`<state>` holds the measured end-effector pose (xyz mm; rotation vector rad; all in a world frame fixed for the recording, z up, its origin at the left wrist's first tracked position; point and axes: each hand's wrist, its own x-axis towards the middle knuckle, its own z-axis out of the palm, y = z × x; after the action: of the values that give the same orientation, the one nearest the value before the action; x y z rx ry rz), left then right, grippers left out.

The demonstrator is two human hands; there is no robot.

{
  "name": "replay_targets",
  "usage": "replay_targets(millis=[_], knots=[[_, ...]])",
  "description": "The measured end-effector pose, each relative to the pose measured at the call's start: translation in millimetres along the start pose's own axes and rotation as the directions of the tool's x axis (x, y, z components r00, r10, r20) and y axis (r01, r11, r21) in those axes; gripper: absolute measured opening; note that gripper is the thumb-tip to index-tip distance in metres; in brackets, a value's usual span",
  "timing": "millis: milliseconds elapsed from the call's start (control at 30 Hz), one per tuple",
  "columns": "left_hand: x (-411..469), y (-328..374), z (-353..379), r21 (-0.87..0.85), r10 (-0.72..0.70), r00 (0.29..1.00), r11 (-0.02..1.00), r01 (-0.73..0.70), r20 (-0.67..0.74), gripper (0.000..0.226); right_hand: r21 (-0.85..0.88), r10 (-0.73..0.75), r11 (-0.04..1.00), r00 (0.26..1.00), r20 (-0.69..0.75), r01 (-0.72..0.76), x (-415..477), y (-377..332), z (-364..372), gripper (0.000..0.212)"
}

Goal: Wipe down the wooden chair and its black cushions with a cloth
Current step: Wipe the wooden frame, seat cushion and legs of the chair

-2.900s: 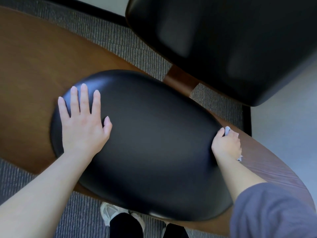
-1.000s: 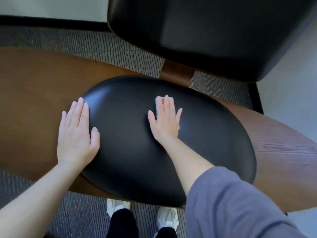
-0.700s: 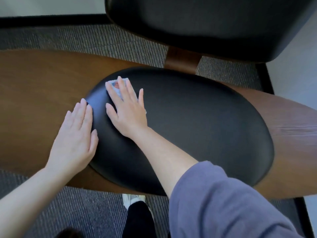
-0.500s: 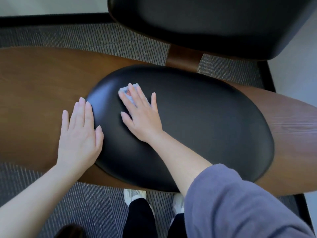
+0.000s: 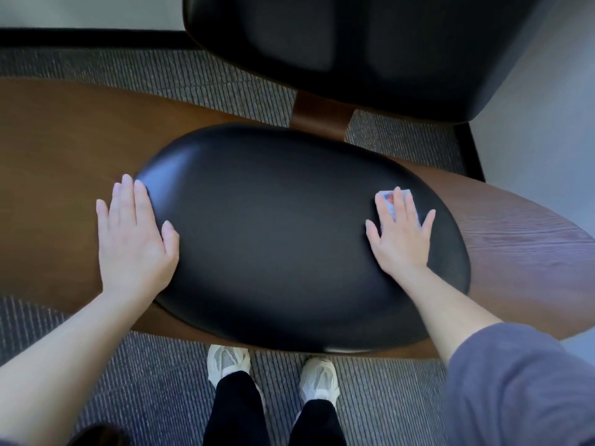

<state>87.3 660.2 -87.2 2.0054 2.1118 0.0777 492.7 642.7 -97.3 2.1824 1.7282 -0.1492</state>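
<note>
The oval black seat cushion [image 5: 273, 233] lies on the wide wooden seat [image 5: 58, 162] of the chair. Above it stands the black back cushion [image 5: 354, 43] on a wooden post [image 5: 318, 114]. My right hand [image 5: 401, 236] lies flat with spread fingers on the cushion's right part and presses a small pale cloth [image 5: 388, 202], which shows only between and past the fingertips. At the cushion's left rim my left hand [image 5: 135, 239] rests flat, partly on the wood, with its thumb on the cushion.
Grey ribbed carpet [image 5: 161, 381] surrounds the chair. My two pale shoes [image 5: 228, 362] stand just under the seat's front edge. A dark baseboard [image 5: 80, 37] runs along the wall at the back, and pale floor lies to the right.
My right hand has slid the cloth from the cushion's left part across to its right side. My left hand has stayed at the left rim.
</note>
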Motion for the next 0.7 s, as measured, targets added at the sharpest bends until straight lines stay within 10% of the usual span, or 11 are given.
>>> replay_targets(millis=[433, 700], knots=[[-0.1, 0.0, -1.4, 0.011, 0.022, 1.0, 1.0, -0.022, 0.02, 0.07, 0.218, 0.551, 0.81, 0.834, 0.035, -0.544, -13.4, 19.7, -4.8, 0.055], [4.1, -11.9, -11.4, -0.012, 0.104, 0.993, 0.995, -0.104, 0.058, 0.061, 0.322, 0.22, 0.922, 0.975, 0.016, -0.213, -30.7, -154.3, -10.0, 0.052]])
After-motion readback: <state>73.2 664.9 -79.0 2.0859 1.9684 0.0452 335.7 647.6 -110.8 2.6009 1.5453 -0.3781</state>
